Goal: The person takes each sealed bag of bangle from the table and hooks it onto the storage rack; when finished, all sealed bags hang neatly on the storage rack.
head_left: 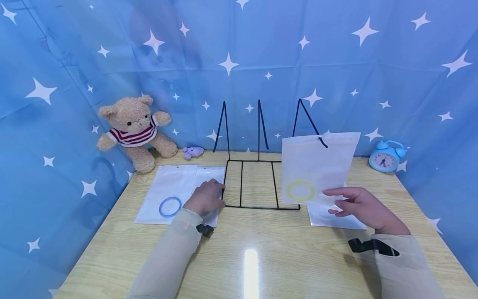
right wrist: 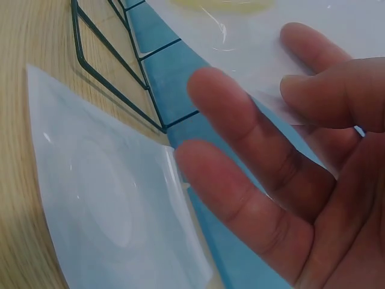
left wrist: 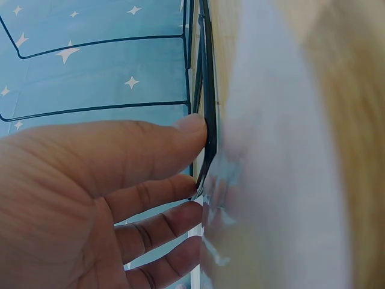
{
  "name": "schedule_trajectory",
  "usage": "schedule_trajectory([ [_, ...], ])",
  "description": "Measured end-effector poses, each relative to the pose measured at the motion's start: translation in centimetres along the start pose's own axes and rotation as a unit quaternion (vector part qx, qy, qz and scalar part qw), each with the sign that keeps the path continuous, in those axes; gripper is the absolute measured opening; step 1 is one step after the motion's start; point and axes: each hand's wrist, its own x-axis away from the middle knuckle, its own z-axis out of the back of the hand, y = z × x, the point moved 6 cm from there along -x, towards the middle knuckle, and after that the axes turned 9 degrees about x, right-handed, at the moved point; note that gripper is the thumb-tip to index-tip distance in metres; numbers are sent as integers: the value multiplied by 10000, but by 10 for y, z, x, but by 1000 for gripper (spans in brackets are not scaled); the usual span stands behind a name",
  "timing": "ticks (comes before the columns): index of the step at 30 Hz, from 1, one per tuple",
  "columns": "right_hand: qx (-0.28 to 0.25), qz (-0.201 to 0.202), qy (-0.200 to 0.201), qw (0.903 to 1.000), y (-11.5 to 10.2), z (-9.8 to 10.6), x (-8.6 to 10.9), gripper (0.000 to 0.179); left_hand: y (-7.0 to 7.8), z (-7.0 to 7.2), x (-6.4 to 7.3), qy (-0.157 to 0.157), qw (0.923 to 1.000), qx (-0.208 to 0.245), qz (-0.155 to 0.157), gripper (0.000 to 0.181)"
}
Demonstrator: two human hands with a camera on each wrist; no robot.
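Observation:
My left hand (head_left: pixel 207 197) holds the left side bar of a black wire display rack (head_left: pixel 240 182), with thumb and fingers at the wire (left wrist: pixel 209 90) in the left wrist view. Behind that wire is a white bag (left wrist: pixel 271 150). From the rack's right hook hangs a white bag with a yellow ring (head_left: pixel 317 166), the hook's end showing in front of its top. My right hand (head_left: pixel 360 207) is at this bag's lower right corner, thumb and index finger apart over its surface. The other fingers (right wrist: pixel 210 180) are spread below the bag's edge.
White bags, one with a blue ring (head_left: pixel 164 191), lie left of the rack. Another white bag (right wrist: pixel 108 198) lies at the right, beneath the hanging one. A teddy bear (head_left: pixel 134 128), a small purple toy (head_left: pixel 193 152) and a blue alarm clock (head_left: pixel 384 160) stand along the back.

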Motion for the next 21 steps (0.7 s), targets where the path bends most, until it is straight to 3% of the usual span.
schedule_trajectory([
  [13,229,-24,445,9987,-2,3,1,38,1,1,3,2,10000,35,-6,64],
  [21,198,288,839,9959,-9,6,2,38,3,3,3,15,9999,95,-39,64],
])
